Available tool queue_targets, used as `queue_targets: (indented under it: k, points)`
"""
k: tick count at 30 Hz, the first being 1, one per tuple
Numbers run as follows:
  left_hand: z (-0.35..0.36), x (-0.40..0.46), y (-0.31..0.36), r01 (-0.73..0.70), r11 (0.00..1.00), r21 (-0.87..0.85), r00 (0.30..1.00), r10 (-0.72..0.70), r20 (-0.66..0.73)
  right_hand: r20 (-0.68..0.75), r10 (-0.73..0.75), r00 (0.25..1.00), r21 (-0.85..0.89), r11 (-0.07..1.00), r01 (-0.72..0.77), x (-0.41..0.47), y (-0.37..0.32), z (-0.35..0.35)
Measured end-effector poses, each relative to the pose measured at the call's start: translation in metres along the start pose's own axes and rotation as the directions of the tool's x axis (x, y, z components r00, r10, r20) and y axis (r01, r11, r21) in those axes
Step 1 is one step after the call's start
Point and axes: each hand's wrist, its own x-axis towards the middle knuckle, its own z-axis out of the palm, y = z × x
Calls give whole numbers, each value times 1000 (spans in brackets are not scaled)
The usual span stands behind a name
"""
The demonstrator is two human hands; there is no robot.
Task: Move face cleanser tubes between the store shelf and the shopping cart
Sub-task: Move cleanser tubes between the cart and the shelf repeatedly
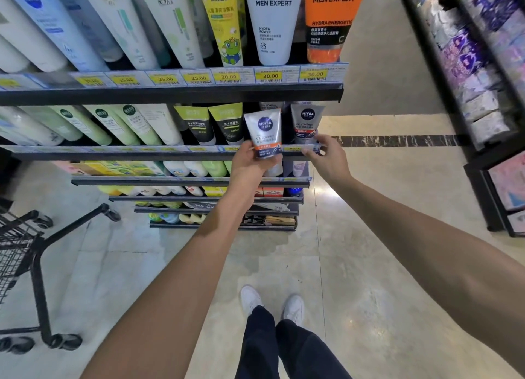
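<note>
My left hand (250, 165) grips a silver Nivea Men face cleanser tube (263, 131) by its lower end, in front of the second shelf's rail (142, 151). A second, grey Nivea Men tube (306, 123) stands on that shelf just to the right. My right hand (326, 157) is at the rail under the grey tube, its fingers curled at the price strip; whether it touches the tube I cannot tell. The black wire shopping cart (20, 250) is at the far left on the floor, its inside mostly out of view.
The shelf unit holds rows of other tubes above (272, 23) and on the lower shelves (184, 168). A second rack (483, 94) with packaged goods lines the right side. Between them lies the tiled aisle floor (369, 265), with my feet (270, 302) on it.
</note>
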Motion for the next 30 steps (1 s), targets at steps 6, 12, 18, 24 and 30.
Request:
queue_targets:
  k: [6, 12, 18, 24, 30]
  points:
    - [23, 40, 15, -180, 979, 91, 983, 183, -27, -10, 9, 1000, -10, 1000, -9, 2, 5, 7]
    - [28, 73, 3, -314, 914, 257, 939, 338, -58, -18, 12, 1000, 31, 999, -12, 2, 8, 7]
    - [25, 84, -6, -288, 864, 412, 936, 346, -70, -7, 9, 1000, 77, 997, -9, -1, 9, 9]
    - [28, 90, -5, -238, 810, 536, 946, 318, -62, -3, 10, 1000, 95, 995, -10, -2, 9, 9]
    - [26, 96, -1, -166, 808, 565, 966, 250, -73, 11, 42, 999, 113, 993, -43, -4, 6, 7]
